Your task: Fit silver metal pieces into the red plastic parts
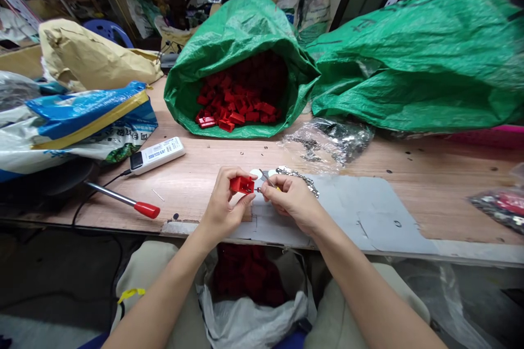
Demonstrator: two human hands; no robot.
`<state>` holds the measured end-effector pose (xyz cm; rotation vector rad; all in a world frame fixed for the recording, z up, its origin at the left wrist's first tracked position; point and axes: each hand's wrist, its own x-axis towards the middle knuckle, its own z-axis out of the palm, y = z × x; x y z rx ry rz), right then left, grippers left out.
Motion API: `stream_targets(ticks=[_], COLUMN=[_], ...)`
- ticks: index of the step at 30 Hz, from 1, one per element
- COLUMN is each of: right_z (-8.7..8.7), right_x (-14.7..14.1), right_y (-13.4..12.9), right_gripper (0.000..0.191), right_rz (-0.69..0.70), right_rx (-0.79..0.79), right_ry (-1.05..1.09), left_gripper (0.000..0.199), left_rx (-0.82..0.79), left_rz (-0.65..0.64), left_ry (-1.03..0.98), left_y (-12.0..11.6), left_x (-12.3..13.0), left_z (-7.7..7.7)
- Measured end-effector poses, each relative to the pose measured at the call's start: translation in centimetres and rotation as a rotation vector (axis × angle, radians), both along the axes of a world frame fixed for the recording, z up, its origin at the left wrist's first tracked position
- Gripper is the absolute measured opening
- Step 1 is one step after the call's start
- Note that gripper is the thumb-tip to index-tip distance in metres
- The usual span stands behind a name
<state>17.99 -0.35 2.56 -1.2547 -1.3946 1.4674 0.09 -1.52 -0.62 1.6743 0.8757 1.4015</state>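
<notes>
Red part in the left hand, slim tool in the right, over the table's near side.
The left thumb and fingers pinch the part, its open end turned to the right hand; the right fingers close narrowly on the tool, with a tiny piece at their tips, and whether it touches the part I cannot tell. Just beyond lies a heap of metal bits on the grey mat. Farther back on the table are a clear bag and 2 green bags, 1 gaping with red parts. Leftward are a white device and a red-tipped lever; below, a pale sack holds more red pieces.
</notes>
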Motion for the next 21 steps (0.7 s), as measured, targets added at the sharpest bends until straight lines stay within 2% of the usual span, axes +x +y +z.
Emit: stream_targets(ticks=[4,8,21], right_z=[-0.07,0.11,0.08], right_x=[-0.08,-0.05,0.2], right_y=[-0.01,0.03,0.17], right_gripper=[0.03,0.03,0.024], right_rz=[-0.014,-0.008,-0.007], right_rx=[0.081,0.096,0.191], right_ry=[-0.061,-0.064,-0.198], left_gripper=[0.029,0.028,0.027], left_rx=[0.13,0.235,0.27], left_rz=[0.077,0.071,0.057], left_ry=[0.109,0.166,0.197], left_y=[0.03,0.04,-0.06], left_x=[0.02,0.05,0.29], left_z=[0.37,0.65,0.94])
